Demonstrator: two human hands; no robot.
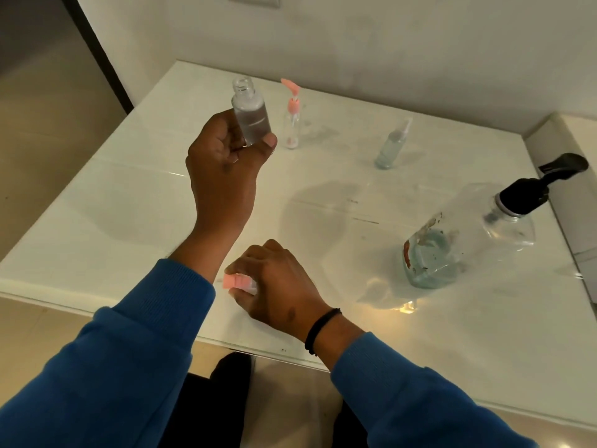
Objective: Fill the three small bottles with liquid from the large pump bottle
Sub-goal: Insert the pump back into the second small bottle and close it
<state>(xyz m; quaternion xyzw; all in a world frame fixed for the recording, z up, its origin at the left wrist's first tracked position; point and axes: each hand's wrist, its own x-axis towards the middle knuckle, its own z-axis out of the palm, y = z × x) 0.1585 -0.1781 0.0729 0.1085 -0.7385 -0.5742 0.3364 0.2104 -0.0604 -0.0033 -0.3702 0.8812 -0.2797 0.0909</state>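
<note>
The left hand [223,153] grips the uncapped small bottle [251,115] aloft, fingers curled round its base; the right hand [274,282] pinches its pink cap [235,281] (low over the worktop [323,195]). Keep the bottle upright, seat the cap squarely, then twist

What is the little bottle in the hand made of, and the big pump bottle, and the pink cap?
The little bottle looks like clear, smooth plastic, maybe glass: you see straight through it. The big pump bottle seems thin clear plastic, since its sides look dented and crinkled; its pump top is matte black plastic. The pink cap looks like solid, opaque plastic.
</note>
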